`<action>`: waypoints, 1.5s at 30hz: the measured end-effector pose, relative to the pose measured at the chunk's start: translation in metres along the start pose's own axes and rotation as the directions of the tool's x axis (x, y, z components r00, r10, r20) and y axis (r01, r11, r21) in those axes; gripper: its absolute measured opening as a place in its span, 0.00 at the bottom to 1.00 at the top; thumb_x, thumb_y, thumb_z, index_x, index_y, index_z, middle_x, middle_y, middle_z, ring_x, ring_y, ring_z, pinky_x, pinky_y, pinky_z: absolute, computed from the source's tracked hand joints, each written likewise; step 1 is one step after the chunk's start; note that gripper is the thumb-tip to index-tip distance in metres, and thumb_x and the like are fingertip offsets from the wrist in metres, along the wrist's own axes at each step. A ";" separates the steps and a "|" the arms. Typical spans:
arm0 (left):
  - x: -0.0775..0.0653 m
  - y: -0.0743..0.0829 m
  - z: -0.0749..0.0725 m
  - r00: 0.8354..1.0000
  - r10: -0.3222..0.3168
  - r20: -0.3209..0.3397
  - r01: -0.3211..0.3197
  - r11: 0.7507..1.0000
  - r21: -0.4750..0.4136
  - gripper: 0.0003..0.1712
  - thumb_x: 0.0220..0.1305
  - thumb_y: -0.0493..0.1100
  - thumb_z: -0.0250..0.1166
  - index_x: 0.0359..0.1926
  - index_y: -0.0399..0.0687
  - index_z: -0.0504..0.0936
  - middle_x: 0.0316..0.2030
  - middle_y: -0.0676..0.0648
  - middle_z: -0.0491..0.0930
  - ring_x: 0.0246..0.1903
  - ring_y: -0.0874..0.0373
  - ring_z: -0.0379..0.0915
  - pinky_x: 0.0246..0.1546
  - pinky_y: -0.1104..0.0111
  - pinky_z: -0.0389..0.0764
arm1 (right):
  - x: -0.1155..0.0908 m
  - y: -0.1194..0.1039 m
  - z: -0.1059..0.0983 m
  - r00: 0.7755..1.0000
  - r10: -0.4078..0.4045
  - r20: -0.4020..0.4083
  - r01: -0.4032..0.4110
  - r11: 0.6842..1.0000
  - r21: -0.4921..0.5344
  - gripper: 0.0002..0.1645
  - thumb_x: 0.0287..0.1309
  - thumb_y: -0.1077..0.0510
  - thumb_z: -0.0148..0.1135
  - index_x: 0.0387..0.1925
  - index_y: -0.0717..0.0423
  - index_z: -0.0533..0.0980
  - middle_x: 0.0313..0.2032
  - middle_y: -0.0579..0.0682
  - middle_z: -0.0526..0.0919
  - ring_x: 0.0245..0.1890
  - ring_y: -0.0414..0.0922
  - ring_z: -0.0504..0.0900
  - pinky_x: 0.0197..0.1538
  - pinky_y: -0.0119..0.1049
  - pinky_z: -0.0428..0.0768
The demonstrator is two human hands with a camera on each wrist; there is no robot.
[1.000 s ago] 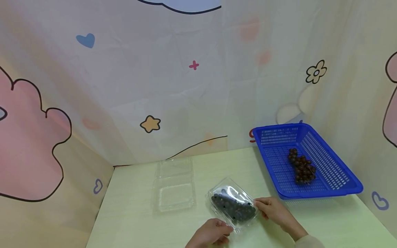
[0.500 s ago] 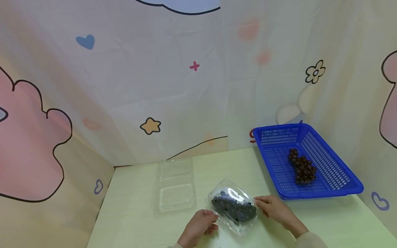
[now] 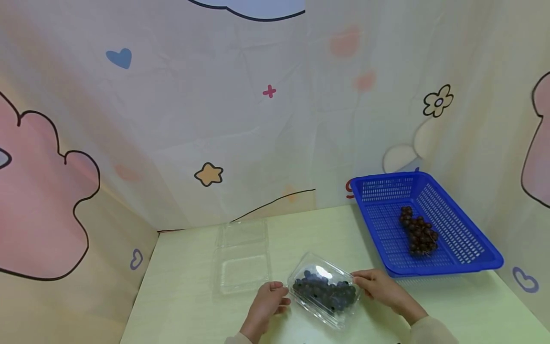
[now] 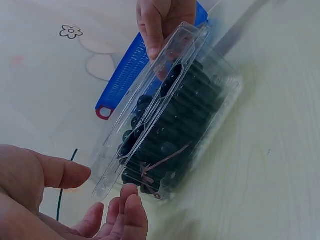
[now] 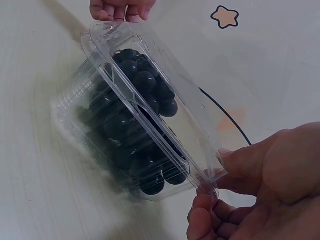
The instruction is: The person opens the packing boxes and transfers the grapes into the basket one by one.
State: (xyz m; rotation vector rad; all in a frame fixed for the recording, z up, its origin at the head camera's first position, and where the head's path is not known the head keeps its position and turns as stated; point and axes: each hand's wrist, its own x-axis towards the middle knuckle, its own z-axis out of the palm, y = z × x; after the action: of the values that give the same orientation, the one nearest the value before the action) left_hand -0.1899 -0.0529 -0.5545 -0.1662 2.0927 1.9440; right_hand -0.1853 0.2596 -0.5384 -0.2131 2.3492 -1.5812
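Observation:
A clear plastic clamshell box (image 3: 324,291) with dark grapes (image 4: 175,115) inside is on the pale table, its lid down over them. My right hand (image 3: 380,289) pinches the rim at the box's right corner between thumb and fingers; the right wrist view shows this grip closely. At the left corner is my left hand (image 3: 267,306). Its thumb and fingers (image 4: 132,215) stand apart on either side of the rim corner, with a gap visible in the left wrist view. Whether a left fingertip touches the plastic, I cannot tell.
A blue perforated basket (image 3: 466,229) stands at the right, holding a bunch of reddish-brown grapes (image 3: 418,234). Another clear clamshell box (image 3: 245,272) lies with its lid spread back on the table's left part. A printed curtain (image 3: 258,119) rises behind the table (image 3: 180,296).
My left hand has moved left and away from me, from the box's near corner to its left corner, its fingers loosening. The box has turned slightly; my right hand keeps its grip.

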 end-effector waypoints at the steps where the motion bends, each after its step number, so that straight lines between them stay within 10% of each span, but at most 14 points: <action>1: 0.001 0.000 0.000 1.000 0.001 -0.006 -0.001 1.000 0.000 0.20 0.70 0.36 0.61 0.54 0.23 0.69 0.42 0.37 0.79 0.33 0.56 0.80 0.36 0.66 0.83 | 0.000 0.000 0.000 1.000 0.001 0.003 -0.001 1.000 -0.003 0.26 0.76 0.61 0.54 0.62 0.82 0.70 0.18 0.44 0.65 0.19 0.38 0.60 0.24 0.32 0.60; 45: -0.005 -0.003 -0.003 0.994 -0.038 0.106 0.034 0.999 0.039 0.06 0.67 0.30 0.59 0.41 0.28 0.80 0.25 0.49 0.80 0.24 0.63 0.77 0.30 0.71 0.84 | 0.013 -0.004 0.000 0.997 0.011 -0.077 -0.014 0.999 -0.035 0.17 0.73 0.63 0.58 0.50 0.78 0.80 0.16 0.41 0.61 0.17 0.38 0.58 0.23 0.30 0.59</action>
State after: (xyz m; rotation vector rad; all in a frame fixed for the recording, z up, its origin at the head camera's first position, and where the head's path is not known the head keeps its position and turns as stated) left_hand -0.1845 -0.0565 -0.5553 -0.0898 2.0421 1.8499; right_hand -0.1980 0.2546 -0.5368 -0.1475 2.4336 -1.5696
